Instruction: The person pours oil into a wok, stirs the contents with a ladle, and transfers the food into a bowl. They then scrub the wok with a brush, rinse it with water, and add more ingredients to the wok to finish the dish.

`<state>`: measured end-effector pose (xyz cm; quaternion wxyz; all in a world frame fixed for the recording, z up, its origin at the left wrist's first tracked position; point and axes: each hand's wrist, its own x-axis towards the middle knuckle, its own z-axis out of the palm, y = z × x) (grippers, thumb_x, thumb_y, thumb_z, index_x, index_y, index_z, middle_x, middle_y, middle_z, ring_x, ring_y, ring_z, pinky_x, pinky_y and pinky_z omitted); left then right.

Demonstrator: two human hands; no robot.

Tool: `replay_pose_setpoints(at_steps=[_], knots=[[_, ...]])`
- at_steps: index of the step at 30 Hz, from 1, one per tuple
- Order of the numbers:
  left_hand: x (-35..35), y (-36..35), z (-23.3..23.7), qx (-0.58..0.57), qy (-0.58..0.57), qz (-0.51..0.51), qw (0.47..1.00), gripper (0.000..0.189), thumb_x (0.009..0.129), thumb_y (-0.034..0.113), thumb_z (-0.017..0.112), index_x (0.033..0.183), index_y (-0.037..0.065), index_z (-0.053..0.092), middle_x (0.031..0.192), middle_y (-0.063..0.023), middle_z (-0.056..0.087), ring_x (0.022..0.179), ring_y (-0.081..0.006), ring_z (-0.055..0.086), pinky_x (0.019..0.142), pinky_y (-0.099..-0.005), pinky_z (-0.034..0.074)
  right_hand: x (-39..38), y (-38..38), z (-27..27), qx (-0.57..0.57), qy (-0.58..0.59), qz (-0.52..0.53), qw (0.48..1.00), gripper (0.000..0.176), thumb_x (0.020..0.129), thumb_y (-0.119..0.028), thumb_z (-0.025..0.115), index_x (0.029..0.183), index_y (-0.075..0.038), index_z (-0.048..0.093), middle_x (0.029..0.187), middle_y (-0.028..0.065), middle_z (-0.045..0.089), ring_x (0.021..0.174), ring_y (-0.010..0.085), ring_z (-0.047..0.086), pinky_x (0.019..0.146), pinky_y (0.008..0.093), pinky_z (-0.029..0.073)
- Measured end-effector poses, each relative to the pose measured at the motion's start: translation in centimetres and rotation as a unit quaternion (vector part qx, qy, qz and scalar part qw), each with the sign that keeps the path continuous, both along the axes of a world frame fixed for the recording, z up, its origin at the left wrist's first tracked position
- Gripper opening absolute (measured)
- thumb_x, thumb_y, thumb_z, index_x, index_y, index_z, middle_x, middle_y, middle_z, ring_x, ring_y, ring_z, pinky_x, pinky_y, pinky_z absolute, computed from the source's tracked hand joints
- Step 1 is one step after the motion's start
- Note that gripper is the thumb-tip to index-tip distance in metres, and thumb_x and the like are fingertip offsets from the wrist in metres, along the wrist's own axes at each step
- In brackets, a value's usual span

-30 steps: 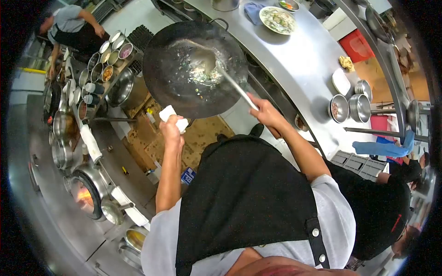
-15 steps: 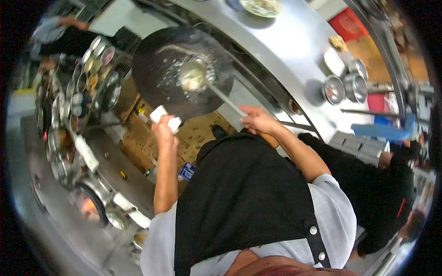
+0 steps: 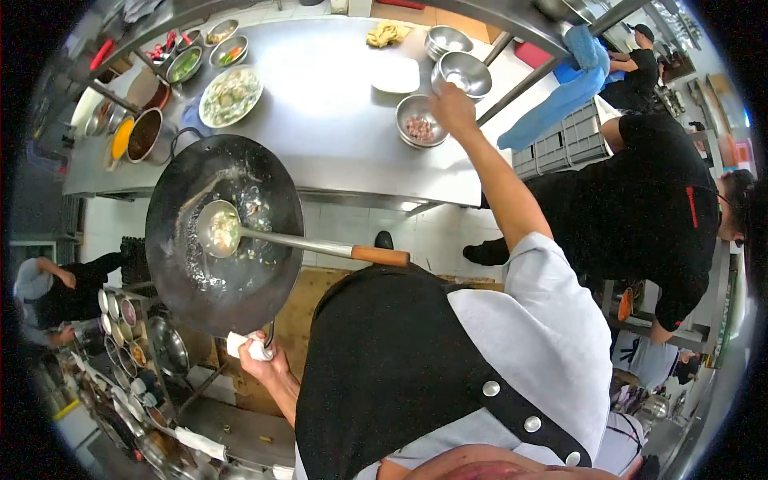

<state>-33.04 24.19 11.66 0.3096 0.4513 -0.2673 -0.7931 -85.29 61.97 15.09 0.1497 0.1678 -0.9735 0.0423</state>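
Left hand point(image 3: 260, 364) is clenched on white cloth point(image 3: 242, 345) at wok point(image 3: 200, 296) edge, near left. Ladle point(image 3: 288, 240) is laid in wok, unheld. Right hand point(image 3: 452, 100) is stretched far, against 2 steel bowls point(image 3: 466, 74) on counter point(image 3: 336, 96); grip cannot be told.

No legible txt, labels, brands or nos. in view. Only candidate: small red mark point(image 3: 690, 206) on a co-worker's black shirt point(image 3: 640, 184), well right of and below the right hand point(image 3: 452, 102), too small to read.
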Motion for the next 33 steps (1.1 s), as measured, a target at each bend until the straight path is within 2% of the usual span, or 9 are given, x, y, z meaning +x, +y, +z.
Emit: replay_pose_setpoints(at_steps=[8,12,16,18,22,24,26,28,33], knots=[[-4.0,2.9,2.8,-0.036,0.022,0.022,0.999,0.018,0.083,0.016,0.057,0.097,0.004,0.054,0.075,-0.0109,0.060,0.048,-0.0164,0.049,0.040,-0.0263,0.038,-7.0,5.5,-2.0,0.083,-0.126,-0.057,0.987,0.023,0.084,-0.015,0.056,0.092,-0.003,0.075,0.097,0.0235,0.073,0.088,0.0389,0.073,0.076,0.0474,0.060],[-4.4,3.9,2.5,-0.035,0.002,0.066,0.997,0.019,0.083,0.015,0.057,0.098,0.003,0.054,0.076,-0.0116,0.061,0.048,-0.0170,0.049,0.040,-0.0263,0.038,-9.0,5.8,-1.5,0.046,-0.158,-0.116,0.980,0.029,0.089,-0.025,0.058,0.100,-0.006,0.076,0.104,0.0179,0.074,0.100,0.0351,0.072,0.088,0.0445,0.057],[-4.9,4.2,2.4,-0.028,0.015,0.058,0.998,0.025,0.083,0.013,0.057,0.106,0.003,0.054,0.077,-0.0121,0.062,0.058,-0.0176,0.055,0.042,-0.0260,0.040,-13.0,9.4,0.0,-0.295,-0.156,-0.067,0.940,0.029,0.088,-0.029,0.064,0.095,-0.002,0.073,0.089,0.0191,0.074,0.087,0.0340,0.072,0.079,0.0397,0.055],[-4.9,4.4,2.4,-0.024,0.013,0.065,0.998,0.026,0.083,0.013,0.057,0.107,0.003,0.053,0.077,-0.0119,0.062,0.058,-0.0176,0.056,0.042,-0.0260,0.040,-15.9,10.9,-2.3,-0.344,-0.029,-0.048,0.937,0.025,0.087,-0.024,0.065,0.090,0.000,0.070,0.080,0.0199,0.071,0.072,0.0309,0.070,0.072,0.0402,0.054],[-5.6,5.1,2.9,-0.003,0.003,0.114,0.994,0.028,0.083,0.013,0.058,0.108,0.004,0.053,0.078,-0.0118,0.062,0.056,-0.0176,0.055,0.041,-0.0265,0.040,-10.5,5.5,5.7,-0.502,-0.097,-0.106,0.853,0.027,0.095,-0.017,0.061,0.110,0.005,0.065,0.089,0.0163,0.070,0.062,0.0227,0.069,0.050,0.0322,0.054],[-5.0,5.1,2.6,-0.006,-0.007,0.119,0.993,0.028,0.083,0.013,0.058,0.109,0.004,0.053,0.078,-0.0119,0.062,0.054,-0.0175,0.054,0.041,-0.0268,0.041,-10.4,3.7,6.5,-0.501,-0.132,-0.123,0.846,0.027,0.098,-0.017,0.061,0.114,0.004,0.065,0.100,0.0157,0.068,0.075,0.0197,0.067,0.054,0.0289,0.059],[-5.1,5.2,2.3,-0.011,-0.019,0.118,0.993,0.028,0.084,0.014,0.057,0.109,0.004,0.053,0.078,-0.0120,0.063,0.053,-0.0174,0.054,0.041,-0.0270,0.041,-14.4,5.1,-0.1,-0.278,0.041,0.092,0.955,0.026,0.094,-0.020,0.065,0.106,0.003,0.065,0.102,0.0205,0.071,0.080,0.0367,0.071,0.069,0.0451,0.057],[-5.9,5.7,1.8,-0.017,-0.017,0.140,0.990,0.028,0.084,0.014,0.057,0.110,0.004,0.053,0.077,-0.0122,0.062,0.050,-0.0171,0.053,0.040,-0.0263,0.041,-10.9,-0.6,2.7,-0.263,-0.071,0.016,0.962,0.023,0.092,-0.023,0.065,0.104,-0.003,0.066,0.099,0.0208,0.071,0.088,0.0392,0.069,0.079,0.0488,0.054],[-7.1,6.9,2.2,-0.024,-0.034,0.163,0.986,0.027,0.084,0.013,0.056,0.109,0.003,0.053,0.077,-0.0123,0.062,0.050,-0.0169,0.053,0.038,-0.0253,0.041,-6.2,-11.3,-3.7,-0.199,-0.094,0.246,0.944,0.014,0.093,-0.018,0.055,0.096,-0.006,0.062,0.093,0.0175,0.066,0.085,0.0396,0.065,0.072,0.0512,0.053]])
